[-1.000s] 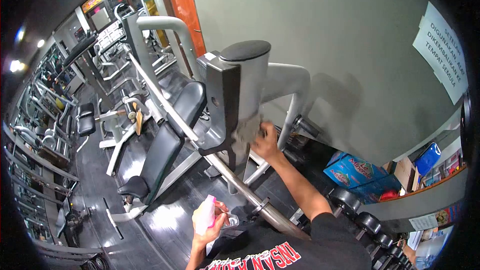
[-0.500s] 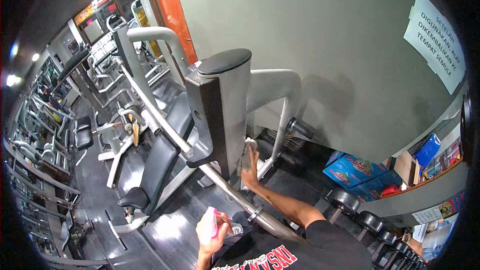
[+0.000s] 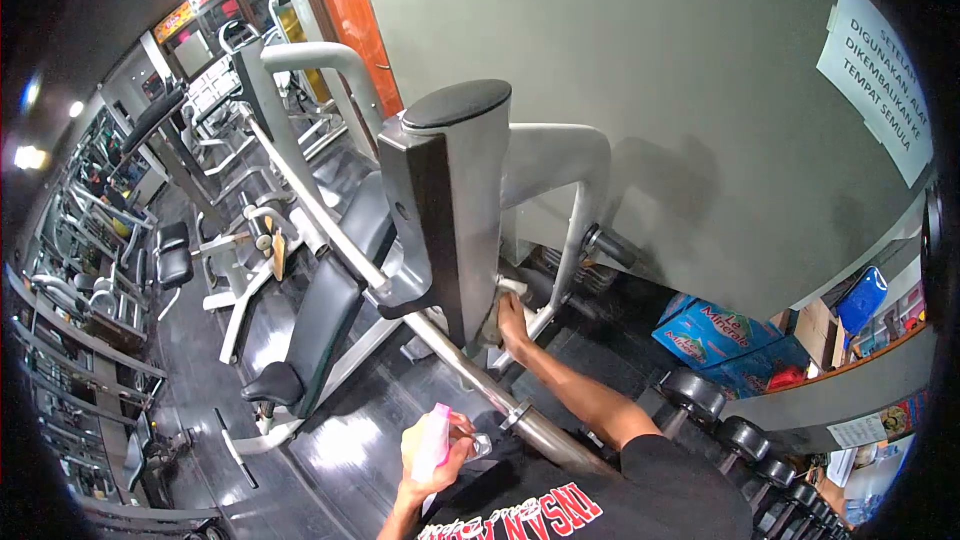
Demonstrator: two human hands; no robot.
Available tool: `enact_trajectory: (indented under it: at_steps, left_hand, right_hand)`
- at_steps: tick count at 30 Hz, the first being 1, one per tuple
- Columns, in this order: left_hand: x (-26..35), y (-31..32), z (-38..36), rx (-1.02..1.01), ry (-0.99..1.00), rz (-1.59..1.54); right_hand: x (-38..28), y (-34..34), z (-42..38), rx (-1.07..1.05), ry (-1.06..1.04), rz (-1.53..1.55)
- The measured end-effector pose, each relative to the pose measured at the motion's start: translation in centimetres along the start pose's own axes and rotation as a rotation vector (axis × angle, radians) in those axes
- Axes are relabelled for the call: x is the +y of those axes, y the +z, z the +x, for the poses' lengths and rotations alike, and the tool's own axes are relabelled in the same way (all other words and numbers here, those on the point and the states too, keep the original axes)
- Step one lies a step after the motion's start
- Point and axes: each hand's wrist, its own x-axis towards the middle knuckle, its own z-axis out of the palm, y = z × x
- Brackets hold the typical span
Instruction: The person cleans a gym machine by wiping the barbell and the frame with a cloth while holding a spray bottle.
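Observation:
At the lower middle, my left hand point(image 3: 432, 460) is wrapped round a clear bottle with a pink top point(image 3: 440, 430). My right hand point(image 3: 511, 323) presses a greyish cloth point(image 3: 490, 320) against the lower side of the machine's grey upright point(image 3: 475, 210). This upright has a black front strip and a round black cap on top. Just in front of it, a long metal bar point(image 3: 450, 352) slants down to the right, passing between my two hands.
A black padded bench point(image 3: 325, 315) stands left of the upright. Dumbbells point(image 3: 693, 395) line the lower right, near blue cartons point(image 3: 715, 332). More gym machines point(image 3: 170, 255) fill the left. A paper sign point(image 3: 875, 75) hangs on the grey wall point(image 3: 640, 40).
My right hand has shifted slightly right and down with the cloth along the upright. My left hand and the bottle appear a little further right. The whole view has shifted slightly.

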Motion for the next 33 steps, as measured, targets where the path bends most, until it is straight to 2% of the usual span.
enact_trajectory:
  at_steps: [1,2,4,5,6,7,8,9,10,11,12,14,15,16,19,21,22,24,25,26,28,29,31,33]
  left_hand:
    - [0.1,-0.3,0.2,-0.033,0.072,0.053]
    - [0.1,-0.5,0.3,-0.068,0.144,0.106]
    - [0.4,-0.2,0.1,-0.04,0.093,0.052]
    - [0.5,-0.1,0.0,-0.014,0.038,-0.003]
    - [0.5,-0.1,-0.1,-0.016,0.037,0.0]
    - [0.4,-0.1,0.0,-0.012,0.039,-0.01]
    - [0.3,0.0,-0.2,-0.008,0.034,-0.02]
    - [0.3,0.0,-0.4,-0.01,0.028,-0.02]
    - [0.3,0.1,-0.5,-0.024,-0.029,-0.038]
    - [0.3,0.1,-0.6,-0.036,-0.083,-0.054]
    - [0.4,-0.1,-0.4,-0.037,-0.077,-0.051]
    - [0.7,-0.3,0.0,-0.126,0.069,0.099]
    - [0.5,-0.1,-0.3,-0.068,0.011,-0.008]
    - [0.4,-0.2,-0.1,-0.063,0.018,-0.009]
    - [-0.2,-0.4,-0.4,0.006,0.038,-0.02]
    - [-0.5,-0.4,-0.4,0.015,0.032,-0.044]
    - [-0.5,-0.4,-0.5,0.024,0.031,-0.064]
    - [-0.3,-0.5,-0.1,0.003,0.054,-0.029]
    - [0.1,-0.6,0.1,-0.02,0.08,-0.019]
    - [0.4,-0.7,0.3,-0.04,0.107,-0.006]
    - [0.7,-1.0,0.2,-0.034,0.112,0.019]
    - [0.9,-1.2,0.2,-0.035,0.121,0.041]
    - [1.1,-1.5,0.1,-0.004,0.111,0.027]
    - [-0.1,-2.0,-0.6,0.038,0.06,-0.029]
  right_hand:
    - [2.3,-0.2,0.7,-0.018,0.178,0.117]
    - [1.7,-0.5,0.6,-0.019,0.179,0.119]
    - [-1.1,-0.8,0.8,-0.085,0.238,-0.142]
    - [-2.4,-0.6,0.7,-0.054,0.148,-0.1]
    - [-7.3,-0.7,0.4,-0.075,0.141,-0.253]
    - [-9.9,0.1,0.0,0.088,-0.058,-0.179]
    - [-9.2,-0.6,3.0,0.035,-0.081,-0.279]
    - [-13.8,-0.3,2.1,-0.035,-0.227,-0.057]
    - [-17.7,-0.5,1.3,-0.047,-0.131,-0.109]
    - [-18.8,-0.2,0.4,-0.091,-0.174,0.027]
    - [-19.5,0.3,0.1,-0.136,-0.224,0.166]
    - [-15.5,0.4,-0.9,-0.033,-0.441,-0.039]
    - [-12.0,0.3,-0.3,0.005,-0.651,-0.109]
    - [-12.2,0.3,-2.1,-0.061,-0.536,-0.009]
    - [-5.3,-0.3,-1.8,-0.011,-0.412,-0.03]
    - [-2.0,-1.9,-1.0,-0.126,-0.066,-0.217]
    - [-0.4,-2.3,-0.7,-0.123,-0.065,-0.22]
    - [2.8,-2.8,0.3,-0.153,0.236,-0.167]
    - [3.6,-2.4,0.5,-0.072,0.357,-0.099]
    - [4.4,-2.1,0.6,-0.078,0.358,-0.101]
    - [3.3,-0.6,-0.4,0.055,0.009,-0.035]
    - [-3.2,0.5,-3.0,0.1,-0.181,0.035]
    - [-9.0,1.1,-4.9,0.056,-0.44,0.091]
    - [-10.8,1.0,-3.9,0.091,-0.705,-0.226]
